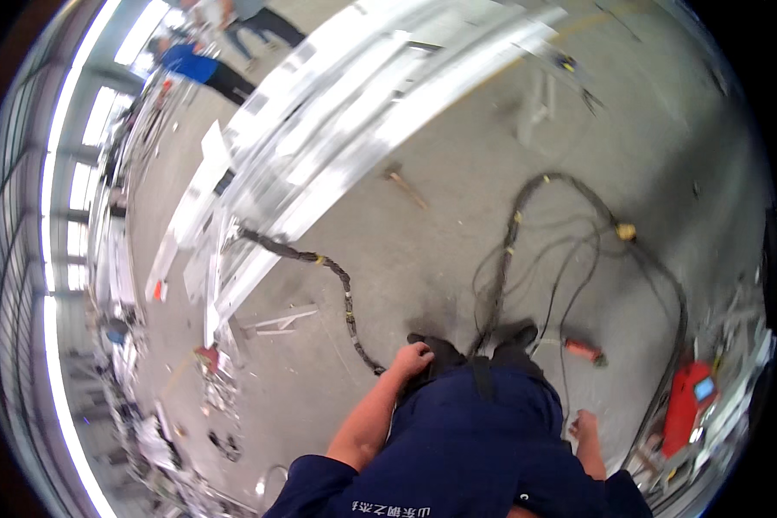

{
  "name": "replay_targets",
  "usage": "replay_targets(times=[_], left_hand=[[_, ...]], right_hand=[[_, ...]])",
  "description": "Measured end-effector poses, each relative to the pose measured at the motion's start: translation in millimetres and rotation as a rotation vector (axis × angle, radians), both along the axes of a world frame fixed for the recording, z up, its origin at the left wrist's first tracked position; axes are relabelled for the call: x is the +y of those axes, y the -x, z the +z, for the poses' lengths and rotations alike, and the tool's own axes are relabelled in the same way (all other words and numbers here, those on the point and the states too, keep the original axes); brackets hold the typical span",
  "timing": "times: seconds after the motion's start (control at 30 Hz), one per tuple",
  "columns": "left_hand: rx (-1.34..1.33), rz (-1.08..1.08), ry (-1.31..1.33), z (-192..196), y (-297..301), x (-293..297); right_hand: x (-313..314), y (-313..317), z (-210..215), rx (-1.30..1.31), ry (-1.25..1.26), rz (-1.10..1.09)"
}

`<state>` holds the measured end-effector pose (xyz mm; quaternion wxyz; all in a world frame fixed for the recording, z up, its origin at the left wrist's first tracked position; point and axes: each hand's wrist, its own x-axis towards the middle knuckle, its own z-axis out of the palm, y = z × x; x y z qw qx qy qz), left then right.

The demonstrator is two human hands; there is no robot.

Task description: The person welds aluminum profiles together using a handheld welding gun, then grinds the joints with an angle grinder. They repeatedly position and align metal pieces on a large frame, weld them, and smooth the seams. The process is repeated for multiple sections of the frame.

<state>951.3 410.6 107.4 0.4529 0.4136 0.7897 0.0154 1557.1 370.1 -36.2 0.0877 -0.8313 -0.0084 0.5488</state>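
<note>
My left hand [414,357] hangs beside my left leg with its fingers curled in; nothing shows in it. Lower on the right, my right hand [584,425] is also loosely curled, slightly blurred, with no object visible in it. A dark cable bundle [349,304] bound with yellow tape runs over the floor from the metal beams and passes out of sight behind my left forearm. Another thick dark cable [520,207] loops ahead of my feet, with a yellow wrap [626,231] on it. Thin cables trail inside that loop. A red-handled tool [585,351] lies beyond my right hand.
Long silvery metal beams [354,112] lie across the upper left. A hammer [406,187] rests on the concrete floor. At the right stands a red machine [687,406] with a small screen. Metal offcuts [283,320] lie left of me. A person in blue [190,62] is in the far background.
</note>
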Motion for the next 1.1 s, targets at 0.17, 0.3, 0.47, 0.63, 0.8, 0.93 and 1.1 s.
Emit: replay_targets(times=[0.17,0.3,0.47,0.63,0.8,0.93,1.1], left_hand=[[-0.143,0.196,-0.182,-46.1,32.6,-78.2],[-0.130,0.537,-0.184,-60.5,98.6,-153.1],[0.080,0.797,0.011,-101.4,192.0,-289.6],[0.144,0.928,0.160,-104.8,253.9,-379.5],[0.113,1.175,0.096,-91.2,281.2,-391.8],[-0.017,1.220,0.210,-58.6,324.1,-393.4],[0.294,1.181,0.106,-54.7,421.7,-427.4]], right_hand=[[136.5,130.4,38.1,0.140,-0.215,0.400],[238.5,255.3,89.3,0.093,-0.427,0.584],[273.6,467.3,151.2,0.152,-0.546,0.820],[234.6,650.5,172.1,0.293,-0.390,1.289],[228.9,819.3,114.1,0.267,-0.605,1.941],[190.6,989.4,111.8,0.414,-0.988,2.311],[127.9,1133.5,175.4,0.783,-0.914,2.176]])
